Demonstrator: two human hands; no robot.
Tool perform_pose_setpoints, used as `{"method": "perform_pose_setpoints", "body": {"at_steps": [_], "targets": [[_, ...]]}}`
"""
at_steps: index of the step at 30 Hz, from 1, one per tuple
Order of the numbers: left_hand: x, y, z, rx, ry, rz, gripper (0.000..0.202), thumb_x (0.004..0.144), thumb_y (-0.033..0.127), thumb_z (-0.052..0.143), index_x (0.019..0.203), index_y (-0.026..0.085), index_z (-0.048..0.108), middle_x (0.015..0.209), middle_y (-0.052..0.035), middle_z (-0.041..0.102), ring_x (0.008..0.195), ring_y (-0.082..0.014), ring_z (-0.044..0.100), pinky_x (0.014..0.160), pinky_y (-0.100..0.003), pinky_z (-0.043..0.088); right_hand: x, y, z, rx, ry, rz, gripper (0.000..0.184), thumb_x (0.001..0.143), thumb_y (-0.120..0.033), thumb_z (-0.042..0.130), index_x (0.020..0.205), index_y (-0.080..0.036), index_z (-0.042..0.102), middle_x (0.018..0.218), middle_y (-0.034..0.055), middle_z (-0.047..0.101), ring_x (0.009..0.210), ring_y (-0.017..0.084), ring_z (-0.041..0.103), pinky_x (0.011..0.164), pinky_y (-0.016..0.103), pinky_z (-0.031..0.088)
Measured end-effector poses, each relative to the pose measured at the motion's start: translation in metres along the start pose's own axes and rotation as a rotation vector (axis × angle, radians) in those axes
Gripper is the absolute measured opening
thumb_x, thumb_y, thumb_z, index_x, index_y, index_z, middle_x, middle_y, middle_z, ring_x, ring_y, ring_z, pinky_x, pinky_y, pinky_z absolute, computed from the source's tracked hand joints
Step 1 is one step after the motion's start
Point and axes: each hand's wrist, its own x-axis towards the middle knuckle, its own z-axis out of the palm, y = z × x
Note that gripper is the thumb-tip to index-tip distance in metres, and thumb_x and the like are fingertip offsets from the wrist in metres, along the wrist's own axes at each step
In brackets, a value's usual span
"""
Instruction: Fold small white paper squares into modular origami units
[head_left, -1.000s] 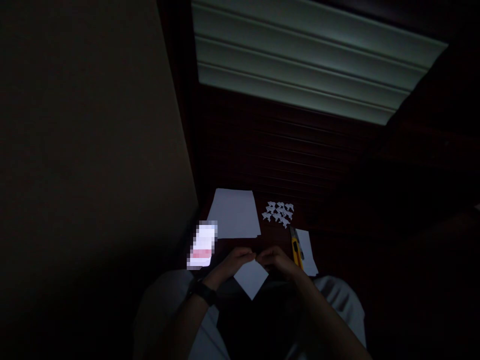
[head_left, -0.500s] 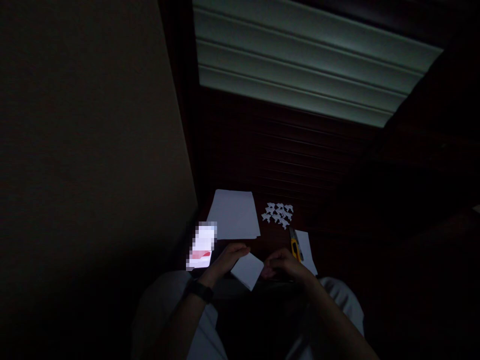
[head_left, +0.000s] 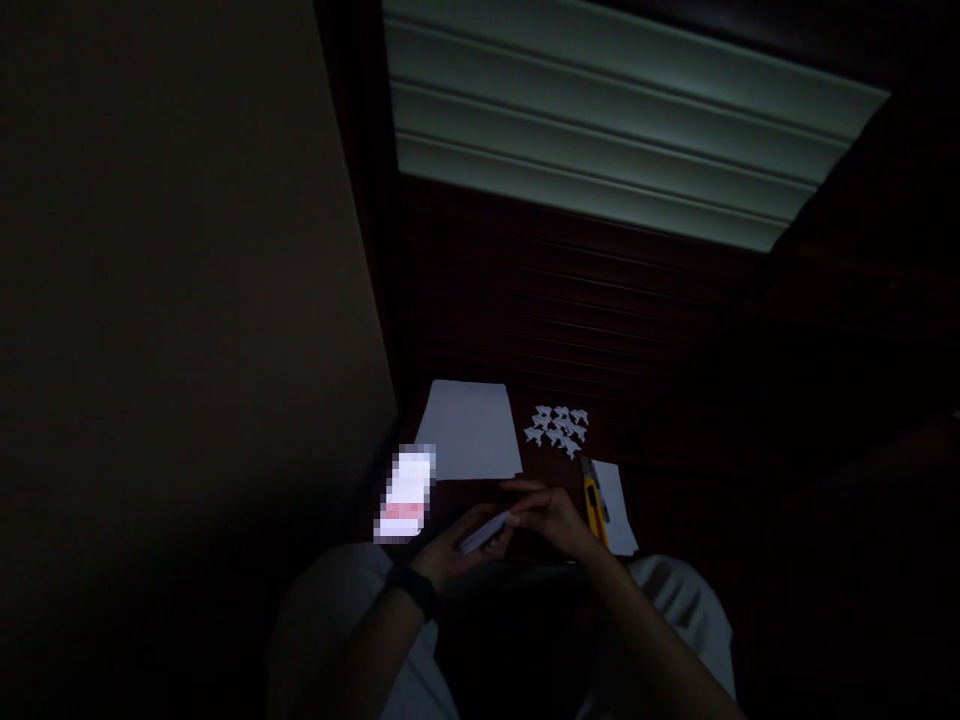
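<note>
A small piece of white paper (head_left: 484, 533), tilted so that it looks narrow, lies in my left hand (head_left: 453, 554). The fingers of that hand are closed around it. From the right, my right hand (head_left: 553, 518) has thumb and fingers pinched at the paper's upper right end. Beyond my hands lies a stack of large white sheets (head_left: 474, 430). Several small folded white paper shapes (head_left: 556, 428) are grouped to its right. A yellow utility knife (head_left: 594, 505) rests partly on smaller white sheets (head_left: 616, 505), just right of my right hand.
A lit phone (head_left: 407, 495), its screen blurred out, stands left of my left hand. A plain wall (head_left: 187, 250) rises on the left. Behind the dark tabletop are dark slatted panels (head_left: 600, 300) and a pale slatted blind (head_left: 585, 130). My knees (head_left: 322, 610) are below the table edge.
The paper has turned from facing me flat to nearly edge-on in my left hand. My right hand has moved up and left and now grips the paper's end.
</note>
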Motion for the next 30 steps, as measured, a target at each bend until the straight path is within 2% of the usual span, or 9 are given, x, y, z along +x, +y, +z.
{"method": "perform_pose_setpoints", "body": {"at_steps": [3, 7, 11, 14, 18, 21, 23, 27, 30], "targets": [[0.000, 0.004, -0.002, 0.048, -0.056, 0.009, 0.042, 0.075, 0.050, 0.056, 0.089, 0.011, 0.062, 0.079, -0.0099, 0.064, 0.067, -0.0186, 0.058, 0.063, -0.031, 0.042, 0.005, 0.000, -0.001, -0.041, 0.010, 0.018, 0.013, 0.074, -0.030, 0.065, 0.072, -0.018, 0.069, 0.108, 0.0072, 0.063, 0.097, 0.021, 0.057, 0.082, 0.031, 0.042], [0.006, 0.019, 0.000, 0.198, 0.070, 0.142, 0.046, 0.079, 0.055, 0.046, 0.085, 0.012, 0.063, 0.080, -0.0071, 0.064, 0.072, -0.0181, 0.057, 0.068, -0.028, 0.041, 0.008, 0.003, -0.010, -0.299, 0.055, 0.059, 0.009, 0.075, -0.021, 0.060, 0.074, -0.017, 0.067, 0.085, 0.0065, 0.067, 0.079, 0.019, 0.059, 0.070, 0.027, 0.041], [0.009, 0.020, 0.006, 0.632, 0.145, 0.404, 0.034, 0.075, 0.047, 0.056, 0.077, 0.014, 0.065, 0.079, -0.0052, 0.064, 0.076, -0.0184, 0.055, 0.070, -0.025, 0.039, 0.010, 0.008, -0.013, -0.543, 0.020, 0.111, 0.014, 0.071, -0.012, 0.056, 0.073, -0.017, 0.069, 0.077, 0.0079, 0.068, 0.072, 0.020, 0.059, 0.064, 0.027, 0.038], [0.008, 0.012, 0.008, 0.764, 0.190, 0.465, 0.032, 0.078, 0.044, 0.052, 0.070, 0.015, 0.064, 0.072, -0.0041, 0.062, 0.071, -0.0172, 0.053, 0.067, -0.024, 0.038, 0.013, 0.012, -0.010, -0.569, -0.017, 0.118, 0.016, 0.069, -0.011, 0.055, 0.069, -0.017, 0.070, 0.073, 0.0084, 0.069, 0.068, 0.020, 0.059, 0.062, 0.027, 0.037], [0.008, 0.009, 0.006, 0.714, 0.243, 0.463, 0.033, 0.079, 0.042, 0.050, 0.067, 0.014, 0.062, 0.068, -0.0019, 0.059, 0.066, -0.0149, 0.050, 0.060, -0.022, 0.036, 0.012, 0.017, -0.011, -0.468, -0.032, 0.149, 0.017, 0.068, -0.012, 0.054, 0.070, -0.016, 0.071, 0.065, 0.0048, 0.068, 0.060, 0.017, 0.058, 0.058, 0.025, 0.038], [0.008, 0.014, 0.003, 0.616, 0.265, 0.426, 0.032, 0.078, 0.043, 0.052, 0.069, 0.014, 0.062, 0.066, -0.0004, 0.057, 0.063, -0.0137, 0.049, 0.058, -0.022, 0.035, 0.008, 0.023, -0.019, -0.294, 0.007, 0.218, 0.013, 0.066, -0.016, 0.058, 0.068, -0.016, 0.071, 0.064, 0.0031, 0.068, 0.060, 0.016, 0.058, 0.058, 0.025, 0.040], [0.007, 0.018, 0.000, 0.548, 0.290, 0.406, 0.032, 0.077, 0.045, 0.053, 0.071, 0.014, 0.062, 0.067, -0.0003, 0.057, 0.063, -0.0141, 0.050, 0.058, -0.023, 0.036, 0.003, 0.030, -0.028, -0.263, 0.032, 0.243, 0.011, 0.065, -0.020, 0.061, 0.066, -0.015, 0.070, 0.064, 0.0033, 0.068, 0.060, 0.016, 0.058, 0.058, 0.026, 0.041], [0.003, 0.030, -0.003, 0.434, 0.420, 0.390, 0.036, 0.072, 0.051, 0.056, 0.071, 0.015, 0.062, 0.068, -0.0011, 0.060, 0.067, -0.0169, 0.052, 0.059, -0.025, 0.038, -0.007, 0.045, -0.045, -0.204, 0.151, 0.280, 0.011, 0.065, -0.023, 0.062, 0.063, -0.013, 0.067, 0.065, 0.0063, 0.067, 0.062, 0.018, 0.058, 0.061, 0.028, 0.043], [0.001, 0.034, -0.001, 0.361, 0.449, 0.373, 0.040, 0.066, 0.054, 0.060, 0.070, 0.015, 0.063, 0.068, -0.0023, 0.062, 0.070, -0.0193, 0.054, 0.060, -0.027, 0.040, -0.012, 0.049, -0.044, -0.159, 0.228, 0.269, 0.018, 0.069, -0.030, 0.062, 0.068, -0.013, 0.065, 0.070, 0.0081, 0.066, 0.067, 0.018, 0.059, 0.066, 0.031, 0.044]]}}
